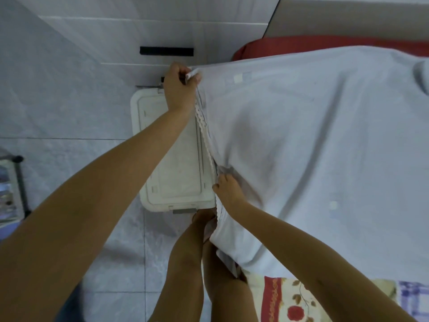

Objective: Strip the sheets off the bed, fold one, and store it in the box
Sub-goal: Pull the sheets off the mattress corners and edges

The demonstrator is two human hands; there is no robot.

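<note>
Evidently the job sits at the start of the folding stage. The left hand (180,87) has its fingers (185,74) curled tight round a corner of the pale sheet (313,147), held up and away from the body. The right hand (228,191) pinches the same lace-trimmed edge (204,131) lower down, and the trim runs taut between the two grips. To the right of both sets of fingers the sheet spreads wide and loose over the bed, hanging in soft creases rather than tucked. This one looks pulled free, though no fold shows in it yet.

Beyond the left fingers a red cover (325,44) shows on the bed. Near the person's body, below the right fingers, a floral cloth (290,298) lies there too, so more bedding may remain to strip; that cannot be settled from this view.

The white storage box (171,163) stands on the tiled floor (69,101), directly under the stretched edge and just left of the right fingers. Its lid appears to be on and latched. Left to do, by this reading: fold the sheet, open the box, and put the sheet inside.
</note>
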